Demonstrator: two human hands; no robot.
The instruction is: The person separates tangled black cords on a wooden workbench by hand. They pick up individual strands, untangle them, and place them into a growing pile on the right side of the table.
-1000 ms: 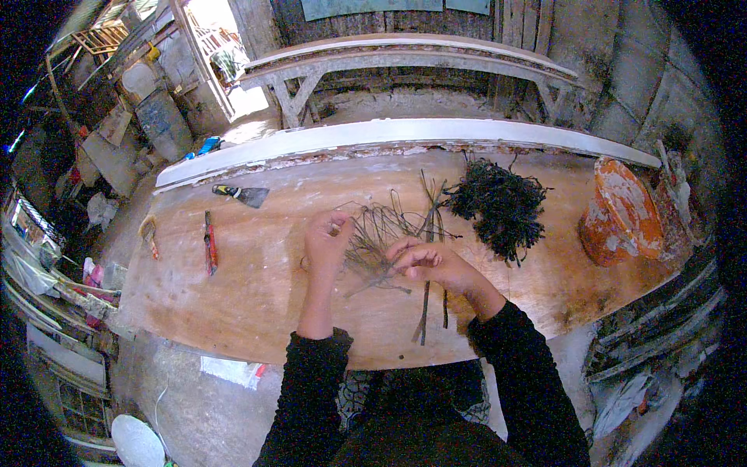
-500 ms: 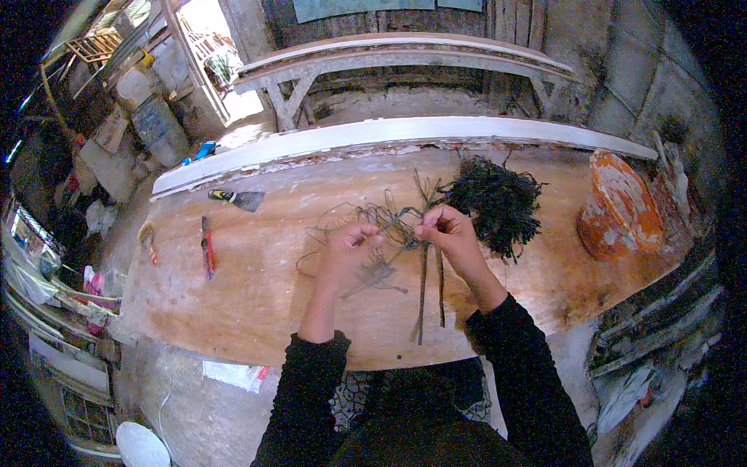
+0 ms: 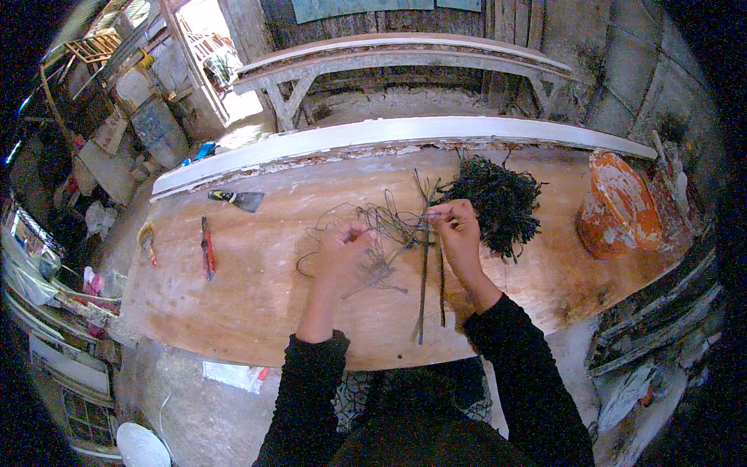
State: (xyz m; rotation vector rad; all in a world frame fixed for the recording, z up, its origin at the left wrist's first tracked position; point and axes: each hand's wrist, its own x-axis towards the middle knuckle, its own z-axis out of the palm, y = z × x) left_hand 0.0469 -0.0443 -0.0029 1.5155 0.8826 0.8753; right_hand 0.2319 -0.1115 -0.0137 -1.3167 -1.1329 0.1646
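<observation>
My right hand point(image 3: 461, 229) is closed in a pinch, with a thin dark strand between thumb and forefinger. My left hand point(image 3: 346, 247) has its fingers curled together at the left side of a loose tangle of thin wire-like strands point(image 3: 381, 222); what they grip, if anything, is too small to make out. Between the hands, several long dark strips point(image 3: 425, 288) lie roughly lengthwise on the wooden table point(image 3: 257, 311), pointing toward me. Just beyond my right hand sits a bushy heap of black strips point(image 3: 498, 198).
A putty knife point(image 3: 240, 200), a red-handled tool point(image 3: 208, 249) and a brush point(image 3: 148, 241) lie on the left. An orange, white-smeared bucket point(image 3: 618, 210) stands at the right. A long white board point(image 3: 373, 134) runs along the far edge, with a bench point(image 3: 405, 58) behind.
My right hand has shifted slightly right and up, its fingers turned toward the strand. The left hand has barely moved. The heap and the tools are where they were.
</observation>
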